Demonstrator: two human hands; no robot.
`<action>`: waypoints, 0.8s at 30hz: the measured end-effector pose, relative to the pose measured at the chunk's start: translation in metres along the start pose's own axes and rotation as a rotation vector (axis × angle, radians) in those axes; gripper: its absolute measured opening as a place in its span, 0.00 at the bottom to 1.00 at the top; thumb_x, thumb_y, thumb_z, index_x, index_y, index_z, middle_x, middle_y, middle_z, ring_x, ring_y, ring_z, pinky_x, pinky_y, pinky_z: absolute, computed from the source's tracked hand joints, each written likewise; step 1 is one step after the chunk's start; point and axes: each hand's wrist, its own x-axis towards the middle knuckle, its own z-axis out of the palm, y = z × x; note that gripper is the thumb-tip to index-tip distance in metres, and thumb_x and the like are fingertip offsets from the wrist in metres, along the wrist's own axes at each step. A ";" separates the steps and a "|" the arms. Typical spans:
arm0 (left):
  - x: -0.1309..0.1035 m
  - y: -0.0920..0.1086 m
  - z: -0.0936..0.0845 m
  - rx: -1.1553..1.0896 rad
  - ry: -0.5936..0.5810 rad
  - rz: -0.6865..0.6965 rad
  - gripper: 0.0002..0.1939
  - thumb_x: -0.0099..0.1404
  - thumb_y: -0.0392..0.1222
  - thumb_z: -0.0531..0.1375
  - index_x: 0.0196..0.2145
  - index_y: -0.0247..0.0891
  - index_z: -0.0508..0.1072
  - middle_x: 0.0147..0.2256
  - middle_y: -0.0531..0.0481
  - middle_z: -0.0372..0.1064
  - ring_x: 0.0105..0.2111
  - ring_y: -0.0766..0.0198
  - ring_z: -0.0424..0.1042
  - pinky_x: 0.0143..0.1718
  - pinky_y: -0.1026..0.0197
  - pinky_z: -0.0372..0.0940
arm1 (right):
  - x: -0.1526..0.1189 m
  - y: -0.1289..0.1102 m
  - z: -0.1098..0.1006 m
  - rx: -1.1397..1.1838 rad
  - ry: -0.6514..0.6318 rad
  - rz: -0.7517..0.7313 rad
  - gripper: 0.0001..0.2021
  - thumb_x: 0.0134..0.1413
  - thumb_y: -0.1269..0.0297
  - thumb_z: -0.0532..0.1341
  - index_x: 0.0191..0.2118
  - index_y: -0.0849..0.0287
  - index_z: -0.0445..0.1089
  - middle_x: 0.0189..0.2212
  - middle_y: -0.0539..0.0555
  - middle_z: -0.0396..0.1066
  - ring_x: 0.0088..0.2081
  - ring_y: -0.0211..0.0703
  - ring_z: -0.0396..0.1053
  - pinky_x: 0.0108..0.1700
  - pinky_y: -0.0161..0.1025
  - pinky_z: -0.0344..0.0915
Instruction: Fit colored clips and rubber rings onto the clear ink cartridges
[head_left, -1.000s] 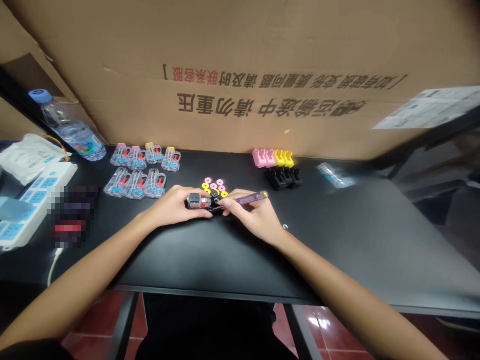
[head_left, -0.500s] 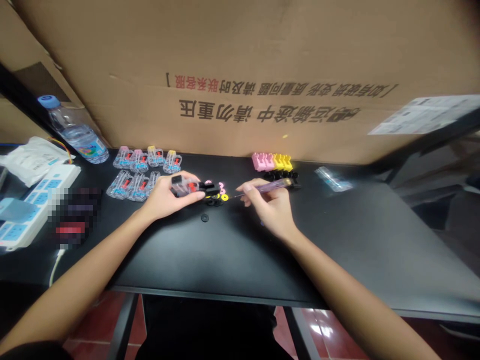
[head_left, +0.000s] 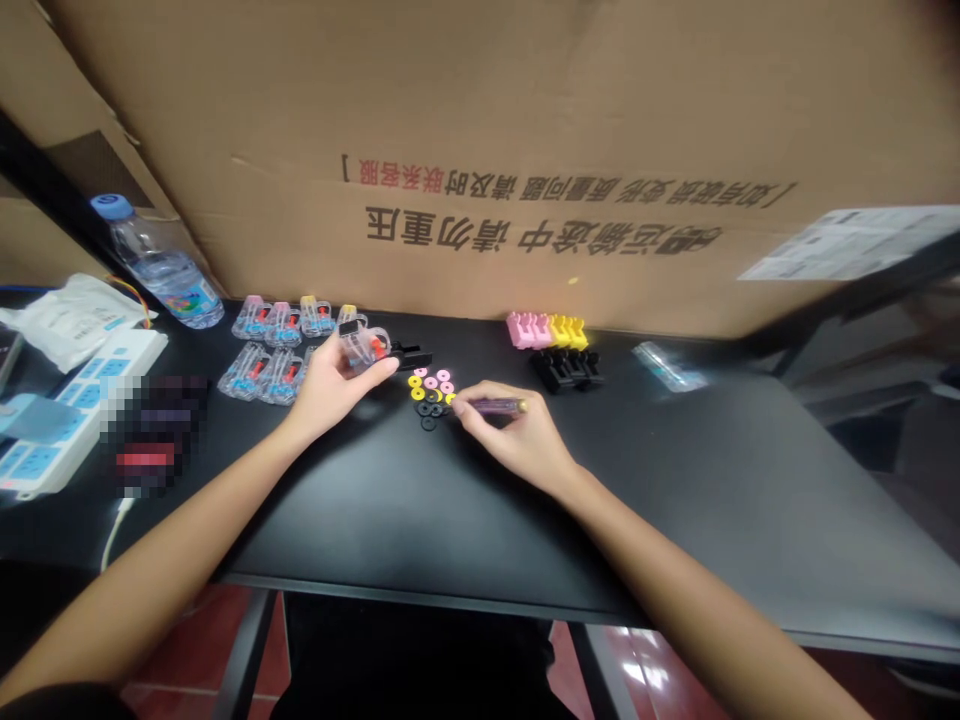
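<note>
My left hand point(head_left: 334, 385) is closed around a clear plastic part point(head_left: 364, 345) with a red piece inside and a black block on top. A black piece point(head_left: 409, 357) sticks out to its right, past my thumb. My right hand point(head_left: 517, 430) grips a slim purple-handled tool point(head_left: 499, 406) like a pen; its tip is hidden by my fingers. Between the hands lies a small pile of flat rings: pink rings point(head_left: 443, 376), yellow rings point(head_left: 417, 394) and black rings point(head_left: 428, 423). My right fingertips are at the pile's right edge.
Several clear plastic parts point(head_left: 283, 325) stand in two rows at the left. Pink clips point(head_left: 529, 330), yellow clips point(head_left: 568, 332) and black clips point(head_left: 566, 370) sit at the back. Also around are a water bottle point(head_left: 172, 270), power strip point(head_left: 82, 420), small clear packet point(head_left: 670, 367) and cardboard wall point(head_left: 480, 100).
My right hand has moved left and down to the rings, lowering the tool's handle. My left hand has risen slightly with the clear part. The separate black ring is now against the pile.
</note>
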 end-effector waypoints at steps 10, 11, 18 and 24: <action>-0.011 0.002 0.009 -0.037 -0.304 -0.033 0.24 0.64 0.56 0.73 0.48 0.37 0.75 0.54 0.39 0.81 0.53 0.49 0.82 0.60 0.45 0.76 | 0.002 0.005 -0.012 -0.029 0.064 -0.136 0.11 0.76 0.64 0.55 0.47 0.53 0.77 0.54 0.61 0.77 0.52 0.53 0.77 0.51 0.50 0.75; -0.013 0.002 0.011 -0.036 -0.319 -0.032 0.24 0.64 0.56 0.72 0.49 0.37 0.76 0.54 0.39 0.81 0.53 0.49 0.82 0.61 0.45 0.76 | 0.001 0.005 -0.010 -0.047 0.022 -0.151 0.11 0.75 0.65 0.55 0.49 0.52 0.76 0.54 0.61 0.75 0.51 0.52 0.77 0.49 0.49 0.75; -0.024 0.005 0.018 -0.013 -0.366 0.050 0.20 0.68 0.53 0.71 0.51 0.38 0.78 0.49 0.44 0.84 0.46 0.54 0.84 0.54 0.53 0.79 | -0.005 0.004 0.000 -0.053 -0.150 -0.177 0.06 0.72 0.65 0.63 0.51 0.52 0.70 0.52 0.60 0.71 0.42 0.45 0.74 0.41 0.41 0.74; -0.023 0.005 0.010 0.168 -0.368 0.217 0.15 0.73 0.51 0.67 0.51 0.40 0.78 0.45 0.47 0.83 0.44 0.56 0.83 0.50 0.57 0.76 | -0.004 0.004 0.002 0.024 -0.168 -0.216 0.05 0.72 0.67 0.62 0.50 0.52 0.71 0.48 0.57 0.73 0.44 0.46 0.75 0.41 0.41 0.73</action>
